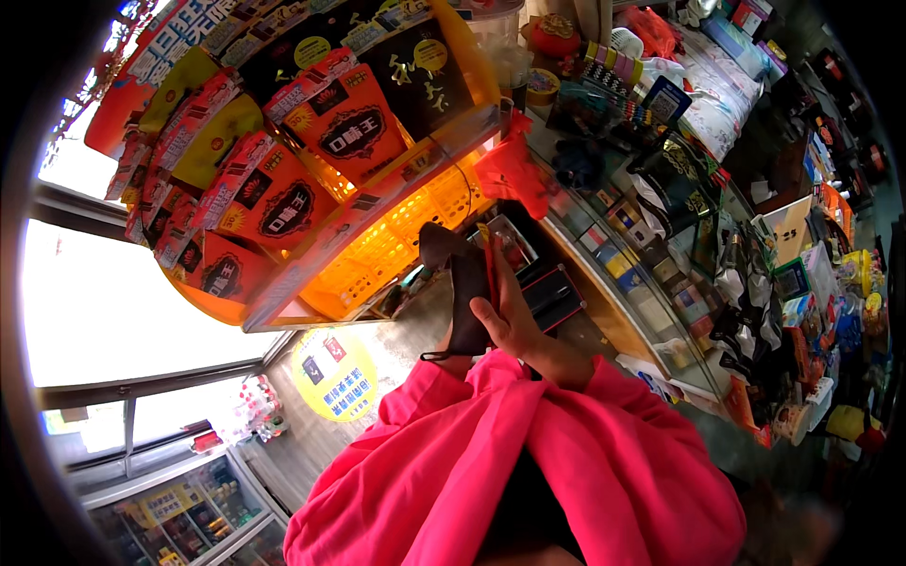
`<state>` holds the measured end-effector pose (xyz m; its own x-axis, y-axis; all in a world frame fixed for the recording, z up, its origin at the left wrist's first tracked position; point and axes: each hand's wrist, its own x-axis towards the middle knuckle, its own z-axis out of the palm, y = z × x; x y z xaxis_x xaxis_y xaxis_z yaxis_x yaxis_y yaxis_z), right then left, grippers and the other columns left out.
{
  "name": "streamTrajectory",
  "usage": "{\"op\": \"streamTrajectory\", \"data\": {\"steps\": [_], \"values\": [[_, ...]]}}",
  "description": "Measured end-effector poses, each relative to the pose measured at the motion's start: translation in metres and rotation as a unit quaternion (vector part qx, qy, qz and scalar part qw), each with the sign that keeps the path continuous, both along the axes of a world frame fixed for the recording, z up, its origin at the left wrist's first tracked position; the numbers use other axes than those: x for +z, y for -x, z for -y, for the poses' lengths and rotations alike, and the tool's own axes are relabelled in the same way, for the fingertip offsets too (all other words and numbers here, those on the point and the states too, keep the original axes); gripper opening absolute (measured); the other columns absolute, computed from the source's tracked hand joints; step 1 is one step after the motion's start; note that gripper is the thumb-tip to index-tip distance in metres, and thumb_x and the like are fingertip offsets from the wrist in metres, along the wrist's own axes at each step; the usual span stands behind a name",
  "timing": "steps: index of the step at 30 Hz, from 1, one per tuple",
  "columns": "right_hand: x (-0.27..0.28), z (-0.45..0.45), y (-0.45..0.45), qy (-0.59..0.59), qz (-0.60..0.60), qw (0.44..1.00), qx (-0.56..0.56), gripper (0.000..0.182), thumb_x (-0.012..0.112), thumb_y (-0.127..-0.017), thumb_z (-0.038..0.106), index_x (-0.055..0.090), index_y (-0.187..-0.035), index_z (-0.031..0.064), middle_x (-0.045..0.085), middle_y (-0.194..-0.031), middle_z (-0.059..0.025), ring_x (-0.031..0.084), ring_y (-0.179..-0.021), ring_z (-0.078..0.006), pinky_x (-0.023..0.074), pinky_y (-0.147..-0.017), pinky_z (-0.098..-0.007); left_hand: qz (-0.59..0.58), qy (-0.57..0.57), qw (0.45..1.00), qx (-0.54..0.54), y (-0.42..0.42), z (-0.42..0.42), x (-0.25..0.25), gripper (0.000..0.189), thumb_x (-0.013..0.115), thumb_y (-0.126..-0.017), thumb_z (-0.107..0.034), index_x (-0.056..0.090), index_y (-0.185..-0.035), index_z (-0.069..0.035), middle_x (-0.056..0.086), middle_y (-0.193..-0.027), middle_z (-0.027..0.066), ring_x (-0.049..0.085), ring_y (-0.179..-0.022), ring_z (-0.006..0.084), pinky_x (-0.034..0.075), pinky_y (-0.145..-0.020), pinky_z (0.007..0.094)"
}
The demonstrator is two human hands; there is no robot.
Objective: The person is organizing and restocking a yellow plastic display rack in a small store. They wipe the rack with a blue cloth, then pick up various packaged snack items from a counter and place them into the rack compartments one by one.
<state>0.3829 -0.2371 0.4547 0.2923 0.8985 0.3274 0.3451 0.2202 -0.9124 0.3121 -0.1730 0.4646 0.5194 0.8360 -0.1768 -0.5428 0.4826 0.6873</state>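
Both my hands are together in front of my chest, around a dark brown item [469, 290] that looks like a soft pouch or wallet, with a thin dark loop at its lower end. My right hand [508, 315] grips its right side, thumb across the near face and fingers pointing away. A narrow red strip [490, 258] shows between that hand and the brown surface. My left hand [456, 363] is mostly hidden behind the item; only skin near the wrist shows, and it seems to support the item from the left.
Ahead on the left stands an orange display rack [382, 244] with several red packets [352, 127]. A red plastic bag [511, 170] hangs at its right end. A crowded glass counter [640, 290] runs along the right. A glass-topped cabinet [184, 506] stands lower left.
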Motion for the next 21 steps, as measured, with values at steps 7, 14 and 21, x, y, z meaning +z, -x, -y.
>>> {"op": "streamTrajectory", "data": {"steps": [7, 14, 21], "values": [[-0.005, -0.011, 0.016, 0.021, 0.090, 0.995, -0.046, 0.088, 0.046, -0.094, 0.051, 0.008, -0.145, -0.0095, 0.013, -0.150, -0.0304, 0.013, -0.140, -0.0439, 0.0118, -0.113, -0.0471, -0.020, -0.023, 0.999, 0.041, 0.009, -0.005, 0.004, 0.025, 0.057, -0.086, -0.019, 0.057, -0.102, 0.000, 0.061, -0.093, 0.0137, 0.060, -0.087, 0.0238, 0.048, -0.071, 0.0324], [-0.003, -0.014, 0.024, 0.080, 0.084, 0.993, -0.017, 0.088, 0.047, -0.092, 0.053, 0.011, -0.145, -0.0076, 0.020, -0.146, -0.0325, 0.021, -0.136, -0.0462, 0.0200, -0.111, -0.0468, -0.032, -0.008, 0.999, 0.021, 0.025, -0.003, -0.001, 0.028, 0.058, -0.085, -0.019, 0.056, -0.106, 0.000, 0.061, -0.096, 0.0141, 0.060, -0.089, 0.0246, 0.047, -0.074, 0.0328], [0.007, -0.017, 0.035, 0.153, 0.119, 0.979, 0.058, 0.075, 0.051, -0.093, 0.048, 0.033, -0.136, -0.0105, 0.038, -0.137, -0.0313, 0.036, -0.129, -0.0437, 0.0298, -0.107, -0.0426, -0.040, 0.020, 0.999, -0.001, 0.048, -0.025, -0.034, 0.031, 0.059, -0.085, -0.020, 0.055, -0.109, 0.000, 0.060, -0.099, 0.0146, 0.059, -0.091, 0.0255, 0.047, -0.076, 0.0332]]}}
